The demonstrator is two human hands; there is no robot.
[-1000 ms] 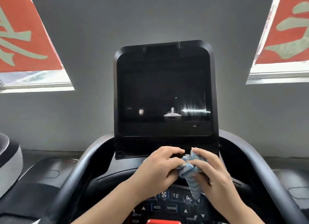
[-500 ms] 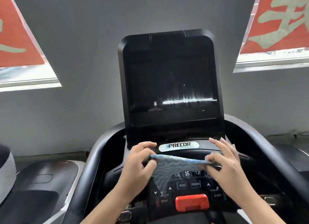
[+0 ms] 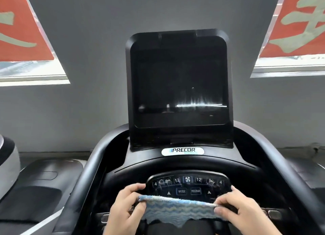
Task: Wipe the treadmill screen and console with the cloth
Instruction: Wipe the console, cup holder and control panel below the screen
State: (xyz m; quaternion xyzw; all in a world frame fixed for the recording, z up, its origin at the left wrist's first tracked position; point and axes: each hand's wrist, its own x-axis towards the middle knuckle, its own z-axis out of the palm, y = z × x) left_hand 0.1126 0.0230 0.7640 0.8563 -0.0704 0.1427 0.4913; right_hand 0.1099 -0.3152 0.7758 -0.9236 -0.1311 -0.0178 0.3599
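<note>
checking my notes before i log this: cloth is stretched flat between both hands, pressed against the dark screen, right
Not quite. The cloth is stretched between the left hand and right hand, but it is not pressed against the dark screen. The head view shows it held low, in front of the button panel, well below the screen.

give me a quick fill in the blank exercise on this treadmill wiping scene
1. The cloth is held stretched between ____ hands.
2. The badge under the screen reads ____.
3. On the button panel, the button left of PROGRAM reads ____.
4. The left hand and right hand hold the cloth below the screen, not ____ it.

Missing words: two; PRECOR; MODE; touching
</note>
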